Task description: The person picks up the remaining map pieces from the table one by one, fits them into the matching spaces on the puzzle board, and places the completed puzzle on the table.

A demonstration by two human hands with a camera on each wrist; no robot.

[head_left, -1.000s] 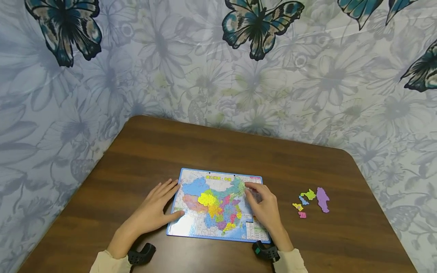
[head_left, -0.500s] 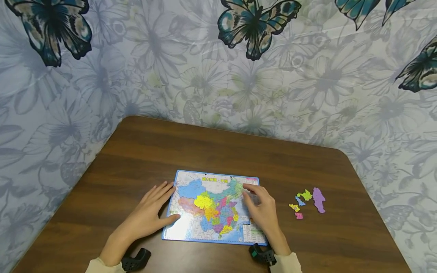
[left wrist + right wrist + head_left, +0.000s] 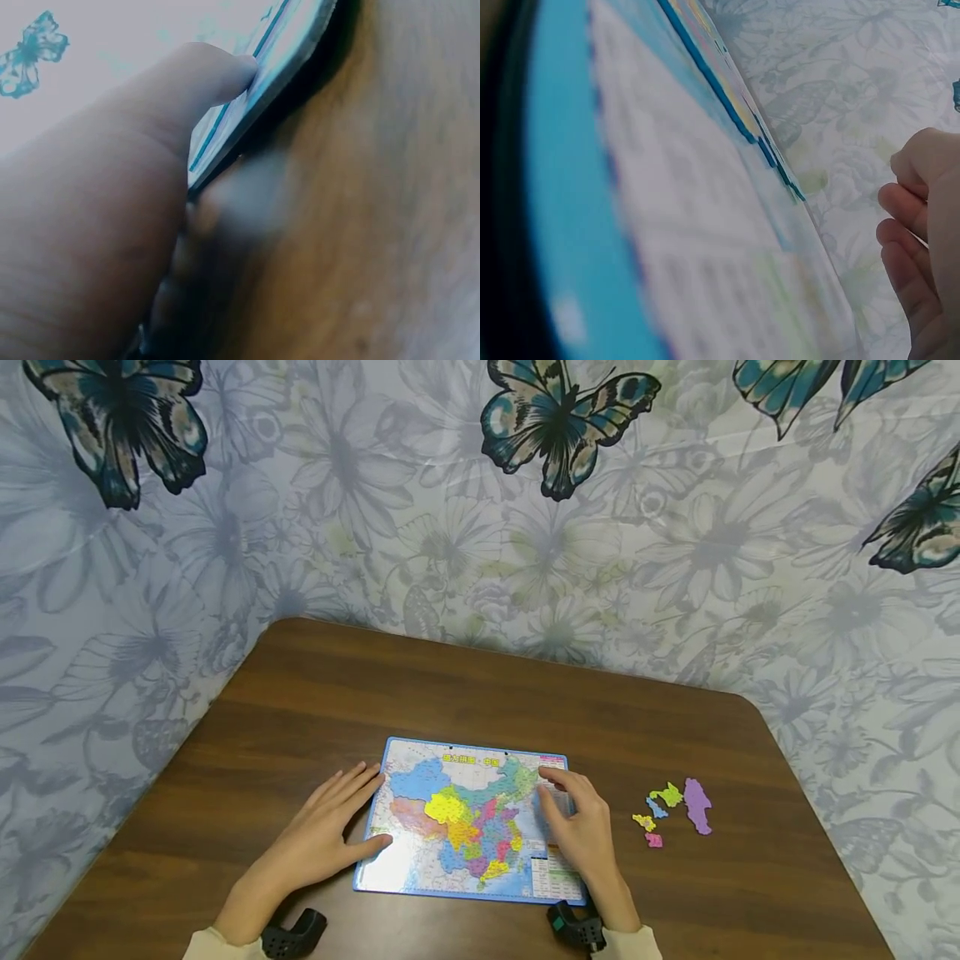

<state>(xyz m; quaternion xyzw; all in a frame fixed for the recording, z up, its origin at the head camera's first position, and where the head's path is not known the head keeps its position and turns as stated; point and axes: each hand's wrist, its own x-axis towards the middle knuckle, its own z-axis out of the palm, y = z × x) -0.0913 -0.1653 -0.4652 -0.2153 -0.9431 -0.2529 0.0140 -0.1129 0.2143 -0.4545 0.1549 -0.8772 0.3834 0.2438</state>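
A map puzzle board (image 3: 408, 870), blue-rimmed with colourful regions and yellow title characters, lies flat on the wooden table. My left hand (image 3: 318, 827) lies at its left side, fingers extended to the edge. In the left wrist view the thumb (image 3: 202, 71) rests over the board's border. My right hand (image 3: 585, 822) is over the board's right part, its index finger and thumb parted beside the green northeast region. No piece shows between them. From the right wrist, the loosely bent fingers (image 3: 911, 247) appear beyond the board's blurred blue rim (image 3: 562, 187).
Right of the board lie loose puzzle pieces: a large purple piece (image 3: 697, 807), a green piece (image 3: 667, 794), a blue piece (image 3: 657, 808), a yellow piece (image 3: 643, 822) and a pink piece (image 3: 654, 841). A butterfly-patterned cloth (image 3: 450, 568) hangs behind the table (image 3: 337, 693).
The head view has shifted a little, moving the whole scene in it. Against the board, my right fingertips have edged slightly rightward. The left hand keeps its place at the board's edge.
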